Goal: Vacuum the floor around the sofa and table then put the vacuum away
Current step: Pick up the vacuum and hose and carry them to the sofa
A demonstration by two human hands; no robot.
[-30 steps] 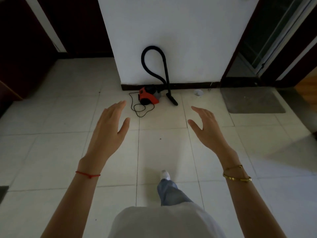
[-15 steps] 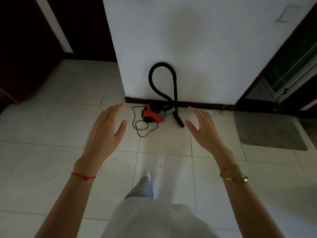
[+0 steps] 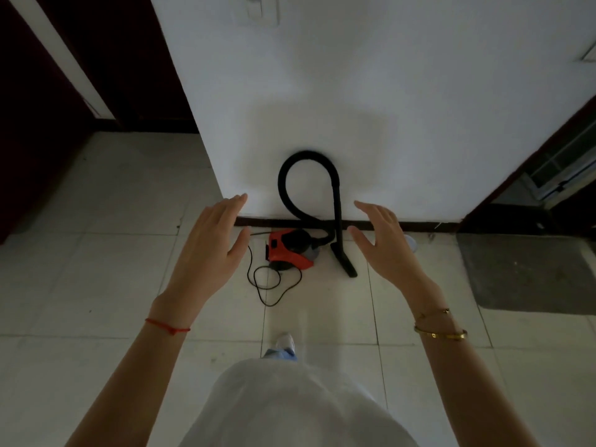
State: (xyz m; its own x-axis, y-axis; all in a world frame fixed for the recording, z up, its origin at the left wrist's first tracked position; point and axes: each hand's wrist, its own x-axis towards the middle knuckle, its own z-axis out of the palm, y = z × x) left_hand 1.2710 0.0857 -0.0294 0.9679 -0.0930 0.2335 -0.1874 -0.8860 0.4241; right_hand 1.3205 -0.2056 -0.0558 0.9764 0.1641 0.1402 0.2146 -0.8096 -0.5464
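1. Ahead, a small red-and-black vacuum [image 3: 288, 251] sits on the pale tiled floor [image 3: 96, 285], right at the foot of a white wall [image 3: 354, 91].
2. Its black hose [image 3: 283, 191] rises in a loop against the wall and comes down into a rigid black tube whose nozzle [image 3: 346, 261] rests on the tile just to the right of the body.
3. Its thin black cord [image 3: 274, 285] lies in loose coils on the floor in front of and to the left of the body.
4. Both hands are raised in front of the person, empty, touching nothing.
5. The left hand [image 3: 209, 253] has its fingers straight and close together, thumb set apart; it appears to the left of the vacuum.
6. The right hand [image 3: 387, 250] has its fingers extended and relaxed, thumb apart; it appears to the right of the hose and nozzle.
7. A red string bracelet [image 3: 167, 327] circles the left wrist; gold bangles [image 3: 440, 330] circle the right.
8. One foot in a light shoe [image 3: 285, 341] steps forward on the tile, below the vacuum in view.
9. A grey mat [image 3: 522, 272] lies on the floor to the right, near a dark doorway.
10. A light switch plate [image 3: 256, 9] is fixed high on the wall.
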